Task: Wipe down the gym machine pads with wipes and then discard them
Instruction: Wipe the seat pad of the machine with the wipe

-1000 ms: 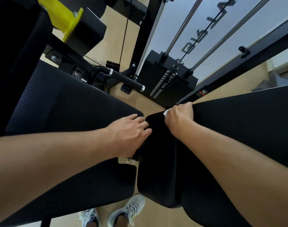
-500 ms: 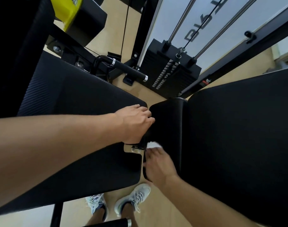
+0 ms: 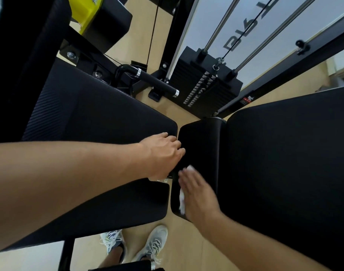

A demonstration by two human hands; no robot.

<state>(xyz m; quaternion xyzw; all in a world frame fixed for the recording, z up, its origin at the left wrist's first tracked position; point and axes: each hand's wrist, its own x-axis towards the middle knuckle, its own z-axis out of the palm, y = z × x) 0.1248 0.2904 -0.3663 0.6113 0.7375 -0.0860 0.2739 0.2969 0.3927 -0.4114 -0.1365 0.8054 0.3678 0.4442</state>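
Right hand (image 3: pixel 198 194) slid lower, flat on wipe (image 3: pixel 181 200) over pad (image 3: pixel 198 145) | left hand (image 3: pixel 163 153) grips pad edge | wood floor (image 3: pixel 186 241)

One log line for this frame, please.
wiping | right hand presses wipe on pad | left hand steadies pad edge

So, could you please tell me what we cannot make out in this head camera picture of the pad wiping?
- Wipe: mostly hidden under the right hand, which is motion-blurred; only white edges show.
- Left hand: its fingers curl over the pad edge into the dark gap, so what they grip is hidden.
- Narrow pad: too dark to tell which parts are wiped.
- Wall lettering: cut off by the top edge.
- No bin is in view.
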